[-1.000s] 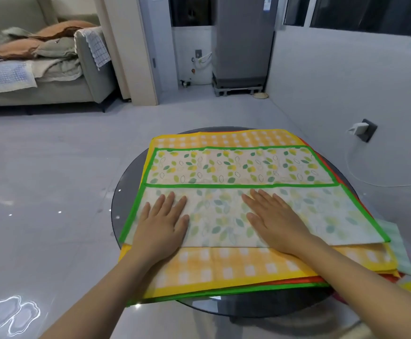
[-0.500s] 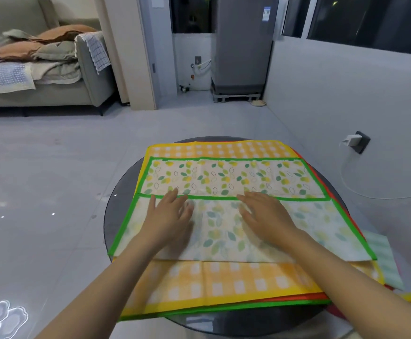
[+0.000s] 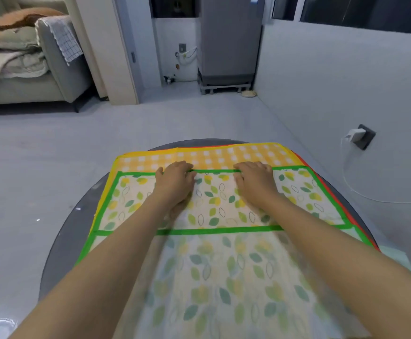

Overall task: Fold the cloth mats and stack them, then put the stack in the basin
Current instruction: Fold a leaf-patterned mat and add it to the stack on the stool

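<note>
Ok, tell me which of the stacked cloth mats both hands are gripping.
The top one: the white leaf-print cloth mat with a green border. Left hand and right hand grip its far edge; the yellow checked mat lies beneath, untouched.

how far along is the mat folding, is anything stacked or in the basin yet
Early. Done: the leaf-print mat has its near half folded over, pale underside up. In hand: the left hand and right hand grip its far green edge. Left: the orange check mat underneath lies unfolded; no stack or basin shows.
</note>
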